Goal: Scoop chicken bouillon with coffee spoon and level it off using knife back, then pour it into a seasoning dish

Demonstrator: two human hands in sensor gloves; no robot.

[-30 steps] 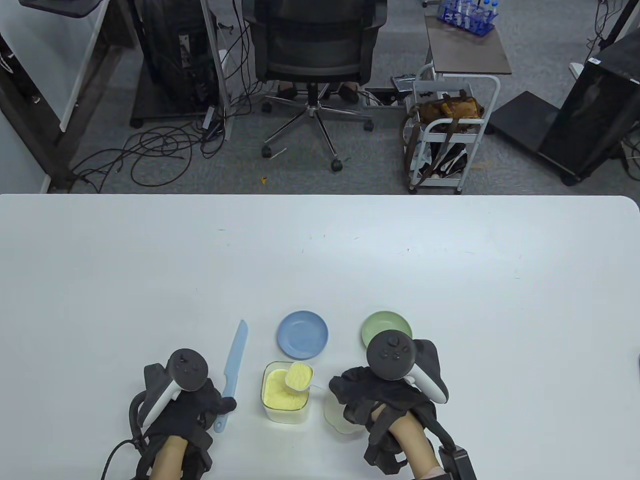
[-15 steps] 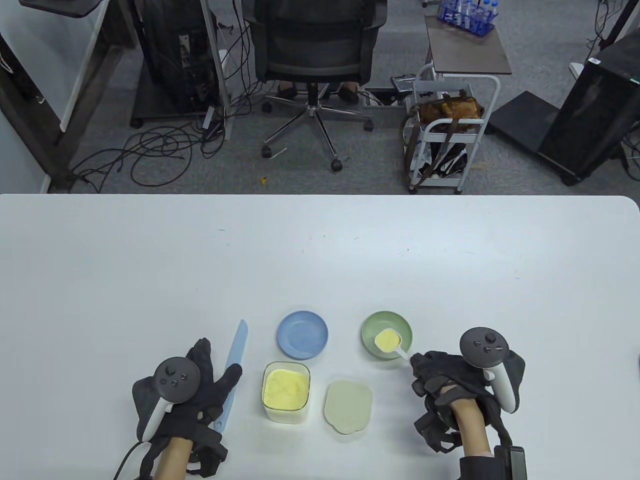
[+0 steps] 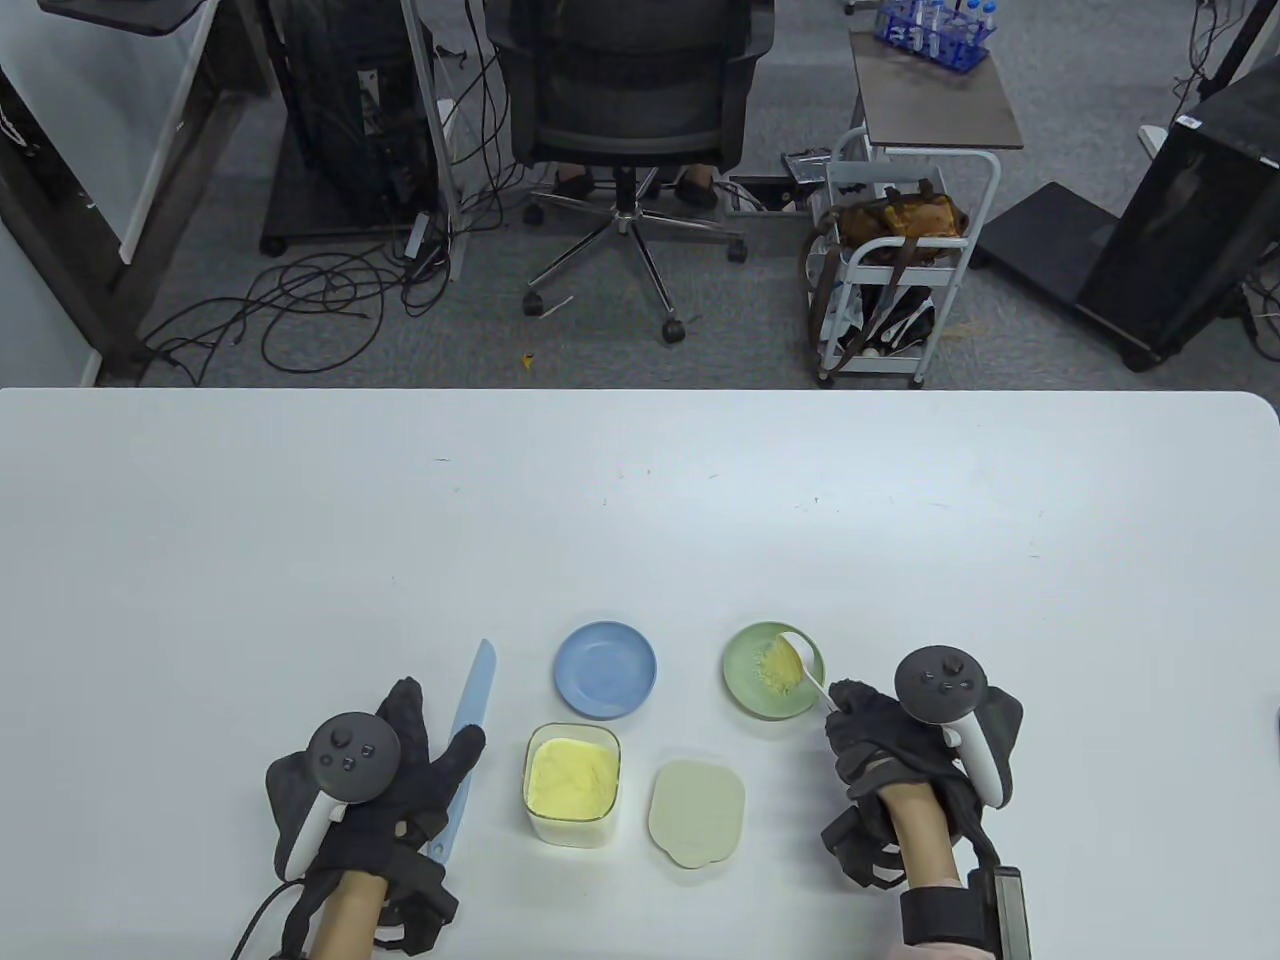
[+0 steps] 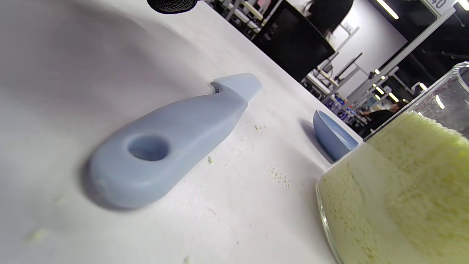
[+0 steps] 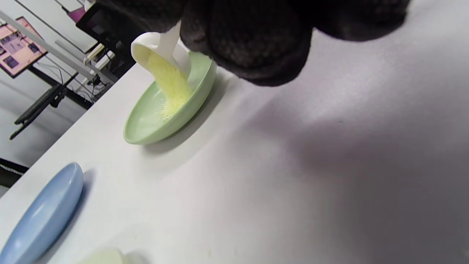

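Pour step in hand. My right hand (image 3: 880,740) pinches the white handle of the coffee spoon (image 3: 800,660), with the bowl tipped over the green seasoning dish (image 3: 775,670). In the right wrist view the bouillon runs off the spoon's lip as a yellow stream and lands inside the dish, on the side nearer the spoon; a small pile is building there.

To do this well, I judge: keep the spoon's lip over the middle of the dish, low above it, and roll the wrist slowly so the grains slide instead of dropping in a lump. Hold the tilt until the bowl shows white, then level the spoon before moving it off the rim, so nothing trails onto the counter (image 3: 900,520).

Left grip: released, fingers spread flat on the counter, some lying across the blue knife (image 3: 470,740), not curled round it.

The bouillon container (image 3: 570,785) sits open, near centre, its lid (image 3: 697,812) just to its right. The blue dish (image 3: 606,670) beyond it looks empty. A few stray grains lie by the knife handle in the left wrist view.
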